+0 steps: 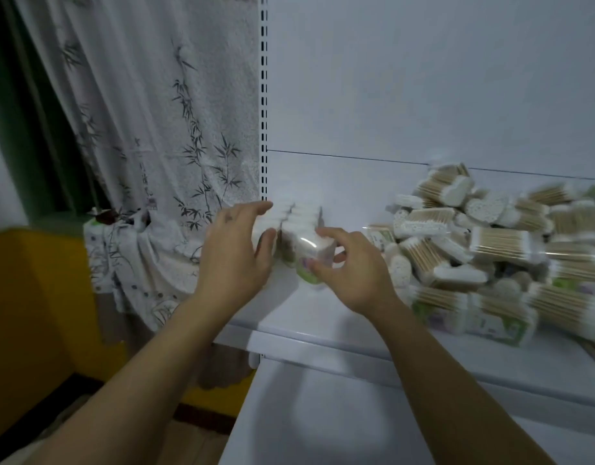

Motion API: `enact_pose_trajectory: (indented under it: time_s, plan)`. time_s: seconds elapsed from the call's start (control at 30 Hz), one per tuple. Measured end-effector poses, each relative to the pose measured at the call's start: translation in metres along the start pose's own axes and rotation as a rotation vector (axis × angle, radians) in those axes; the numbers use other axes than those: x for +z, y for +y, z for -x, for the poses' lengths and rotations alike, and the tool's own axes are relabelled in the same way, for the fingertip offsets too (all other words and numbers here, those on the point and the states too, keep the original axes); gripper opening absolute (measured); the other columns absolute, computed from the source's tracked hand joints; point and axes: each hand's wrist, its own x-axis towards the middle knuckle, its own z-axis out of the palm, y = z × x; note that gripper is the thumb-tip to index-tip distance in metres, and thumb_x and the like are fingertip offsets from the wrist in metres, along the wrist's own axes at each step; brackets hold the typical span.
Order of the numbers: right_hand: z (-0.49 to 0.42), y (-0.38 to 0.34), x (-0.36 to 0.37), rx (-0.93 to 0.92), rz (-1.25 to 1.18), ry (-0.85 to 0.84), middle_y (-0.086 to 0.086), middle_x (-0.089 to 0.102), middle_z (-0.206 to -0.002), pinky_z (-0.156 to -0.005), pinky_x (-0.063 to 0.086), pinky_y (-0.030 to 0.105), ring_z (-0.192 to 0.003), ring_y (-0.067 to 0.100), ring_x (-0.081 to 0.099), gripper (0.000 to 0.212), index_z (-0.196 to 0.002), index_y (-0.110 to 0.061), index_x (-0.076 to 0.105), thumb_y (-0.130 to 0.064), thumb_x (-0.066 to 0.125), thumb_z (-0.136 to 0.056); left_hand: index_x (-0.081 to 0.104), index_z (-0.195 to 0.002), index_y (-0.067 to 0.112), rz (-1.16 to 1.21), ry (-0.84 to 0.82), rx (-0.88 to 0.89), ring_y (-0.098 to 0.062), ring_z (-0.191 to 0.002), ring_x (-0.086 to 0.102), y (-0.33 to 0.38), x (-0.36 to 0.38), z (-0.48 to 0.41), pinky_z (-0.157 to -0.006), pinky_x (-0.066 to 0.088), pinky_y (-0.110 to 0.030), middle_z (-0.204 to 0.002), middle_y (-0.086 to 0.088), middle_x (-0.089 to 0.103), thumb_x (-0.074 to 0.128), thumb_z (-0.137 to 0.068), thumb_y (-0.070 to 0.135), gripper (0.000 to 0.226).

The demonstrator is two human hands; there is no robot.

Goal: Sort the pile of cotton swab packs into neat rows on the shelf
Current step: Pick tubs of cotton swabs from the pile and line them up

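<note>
A white shelf [299, 317] carries a short row of upright cotton swab packs [291, 218] at its far left corner. My left hand [234, 253] rests flat against the left side of that row, fingers spread. My right hand [348, 266] grips the front pack [311, 251] of the row, a clear pack with white swab tips on top and a green label low down. On the right of the shelf lies a loose pile of swab packs [497, 250], wooden sticks and white tips showing, heaped at all angles.
A slotted upright [263, 95] marks the shelf's left edge. A white curtain with bamboo print [148, 129] hangs to the left, draped over a small stand. A yellow surface [31, 297] sits lower left. A second white shelf [322, 414] lies below.
</note>
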Motion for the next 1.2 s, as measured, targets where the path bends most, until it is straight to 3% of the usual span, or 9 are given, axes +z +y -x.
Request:
enact_pose_trajectory:
  time_s: [0.07, 0.17, 0.3, 0.63, 0.8, 0.83, 0.9, 1.0, 1.2]
  plan:
    - [0.0, -0.001, 0.014, 0.038, 0.086, -0.07, -0.001, 0.053, -0.113, -0.086, 0.05, 0.033, -0.098, 0.017, 0.061, 0.052, -0.13, -0.039, 0.054, -0.048, 0.071, -0.082, 0.056, -0.126, 0.016, -0.19, 0.029, 0.001, -0.033, -0.113, 0.047, -0.013, 0.005, 0.013, -0.091, 0.044, -0.049, -0.12, -0.01, 0.057, 0.051, -0.085, 0.042, 0.048]
    - [-0.002, -0.004, 0.029, 0.042, 0.14, -0.101, -0.001, 0.049, -0.118, -0.088, 0.047, 0.031, -0.105, 0.019, 0.058, 0.054, -0.136, -0.039, 0.048, -0.05, 0.065, -0.087, 0.05, -0.128, 0.025, -0.245, -0.063, -0.097, -0.033, -0.12, 0.037, -0.022, 0.018, 0.031, -0.091, 0.043, -0.053, -0.13, -0.009, 0.047, 0.052, -0.077, 0.053, 0.058]
    - [-0.009, -0.011, 0.04, 0.011, 0.244, -0.1, 0.001, 0.043, -0.128, -0.093, 0.047, 0.034, -0.114, 0.021, 0.053, 0.054, -0.141, -0.036, 0.044, -0.049, 0.06, -0.091, 0.044, -0.133, 0.029, -0.218, -0.096, -0.147, -0.034, -0.128, 0.029, -0.026, 0.029, 0.04, -0.095, 0.04, -0.058, -0.139, -0.007, 0.038, 0.064, -0.076, 0.047, 0.062]
    - [-0.018, -0.006, 0.049, -0.049, 0.371, -0.052, 0.007, 0.038, -0.142, -0.1, 0.042, 0.039, -0.128, 0.024, 0.039, 0.059, -0.143, -0.03, 0.044, -0.05, 0.06, -0.09, 0.034, -0.138, 0.023, -0.148, -0.17, -0.124, -0.032, -0.132, 0.025, -0.032, 0.034, 0.041, -0.093, 0.046, -0.056, -0.147, -0.01, 0.031, 0.066, -0.075, 0.041, 0.073]
    - [-0.014, -0.016, 0.023, -0.021, 0.42, -0.209, 0.016, 0.008, -0.161, -0.114, 0.02, 0.041, -0.144, 0.03, 0.016, 0.087, -0.155, -0.032, 0.002, -0.059, 0.053, -0.09, 0.04, -0.138, 0.018, -0.289, -0.043, -0.011, -0.036, -0.137, 0.027, -0.023, 0.031, 0.04, -0.103, 0.033, -0.06, -0.147, -0.012, 0.036, 0.061, -0.076, 0.047, 0.071]
    - [-0.014, -0.016, 0.011, -0.025, 0.513, -0.224, 0.016, 0.013, -0.16, -0.113, 0.02, 0.042, -0.144, 0.031, 0.019, 0.085, -0.156, -0.029, 0.005, -0.058, 0.051, -0.091, 0.042, -0.136, 0.017, -0.325, -0.021, 0.03, -0.037, -0.136, 0.028, -0.021, 0.03, 0.039, -0.104, 0.032, -0.059, -0.145, -0.013, 0.038, 0.061, -0.076, 0.046, 0.07]
    - [-0.021, -0.01, -0.018, 0.0, 0.734, -0.255, 0.012, 0.036, -0.149, -0.108, 0.028, 0.04, -0.135, 0.03, 0.035, 0.07, -0.151, -0.024, 0.027, -0.051, 0.054, -0.092, 0.047, -0.134, 0.015, -0.366, -0.004, 0.102, -0.037, -0.135, 0.03, -0.014, 0.028, 0.038, -0.105, 0.03, -0.057, -0.143, -0.014, 0.041, 0.061, -0.075, 0.043, 0.067]
    - [-0.033, 0.003, -0.056, 0.147, 0.939, -0.391, 0.003, 0.053, -0.134, -0.098, 0.039, 0.035, -0.122, 0.025, 0.051, 0.047, -0.132, -0.022, 0.052, -0.037, 0.061, -0.088, 0.054, -0.128, 0.014, -0.324, -0.019, 0.163, -0.035, -0.133, 0.032, 0.005, 0.032, 0.036, -0.102, 0.027, -0.051, -0.141, -0.012, 0.046, 0.06, -0.075, 0.037, 0.058]
    - [-0.035, 0.008, -0.075, 0.137, 1.049, -0.61, 0.007, 0.053, -0.135, -0.098, 0.042, 0.033, -0.124, 0.026, 0.049, 0.052, -0.138, -0.023, 0.051, -0.023, 0.063, -0.087, 0.066, -0.106, 0.018, -0.146, -0.213, 0.294, -0.029, -0.113, 0.049, 0.048, 0.059, 0.034, -0.083, 0.04, -0.04, -0.116, -0.004, 0.064, 0.055, -0.079, 0.034, 0.033]
